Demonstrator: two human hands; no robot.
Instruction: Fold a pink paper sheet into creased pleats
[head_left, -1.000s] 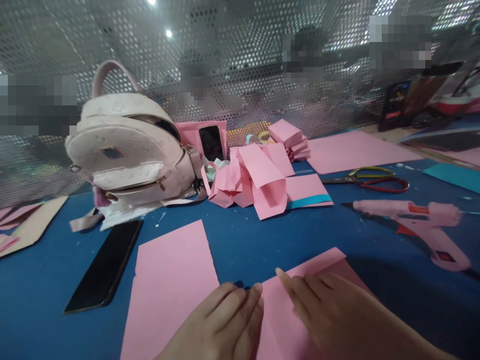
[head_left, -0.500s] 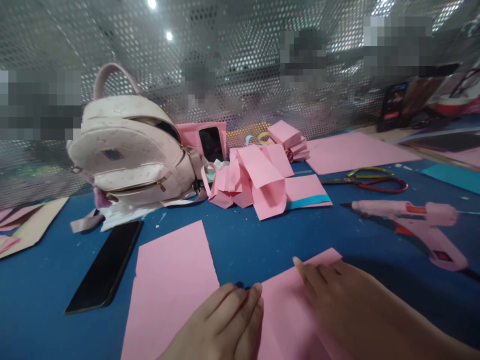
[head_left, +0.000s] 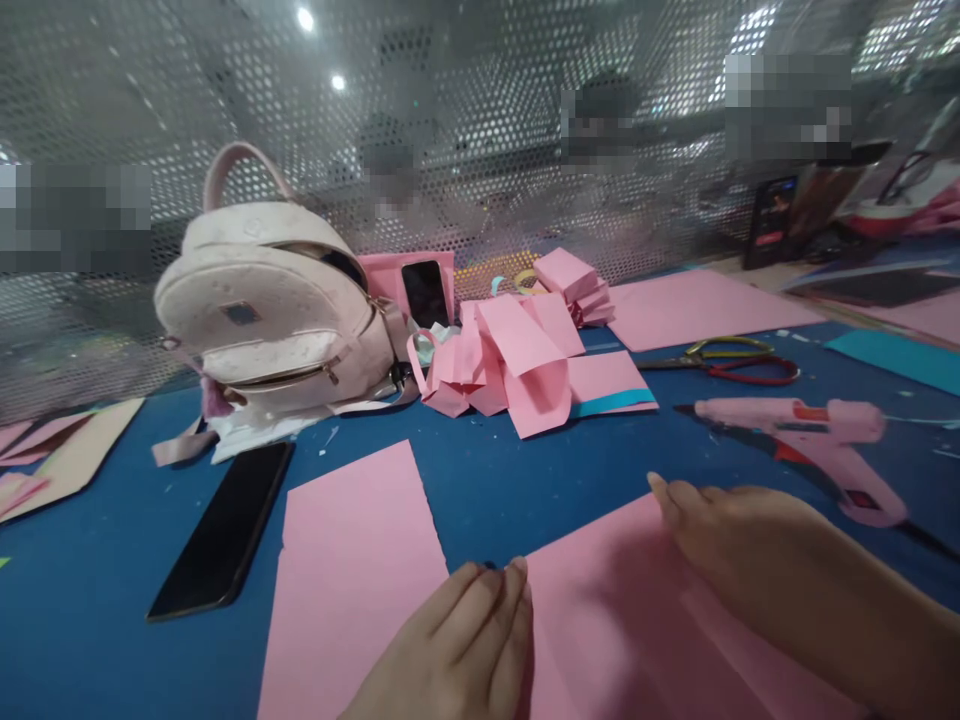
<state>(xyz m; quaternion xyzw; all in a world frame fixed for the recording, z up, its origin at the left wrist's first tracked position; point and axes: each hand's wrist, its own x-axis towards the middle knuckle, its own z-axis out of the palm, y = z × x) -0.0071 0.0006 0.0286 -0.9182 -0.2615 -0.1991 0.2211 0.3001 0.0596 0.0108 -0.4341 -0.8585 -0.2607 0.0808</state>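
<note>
A sheet of pink paper (head_left: 592,610) lies at the front of the blue table, with faint crease lines in it. My left hand (head_left: 461,640) is closed at the sheet's left edge, fingers pressed together near its upper left corner. At the upper right corner my right hand (head_left: 724,530) grips the sheet, its fingers closed over the edge and part of the paper hidden under the arm. A second pink sheet (head_left: 352,560) with one ragged edge lies flat to the left, partly behind my left hand.
A black phone (head_left: 225,530) lies at left before a pale backpack (head_left: 277,310). Folded pink paper pieces (head_left: 532,360) are heaped in the middle. Scissors (head_left: 727,360) and a pink glue gun (head_left: 810,430) lie at right. Behind runs a perforated metal screen (head_left: 480,150).
My right hand has moved right along the sheet's far edge, and the turned-up strip there now lies flatter. My left hand stays at the left edge. The view has shifted slightly.
</note>
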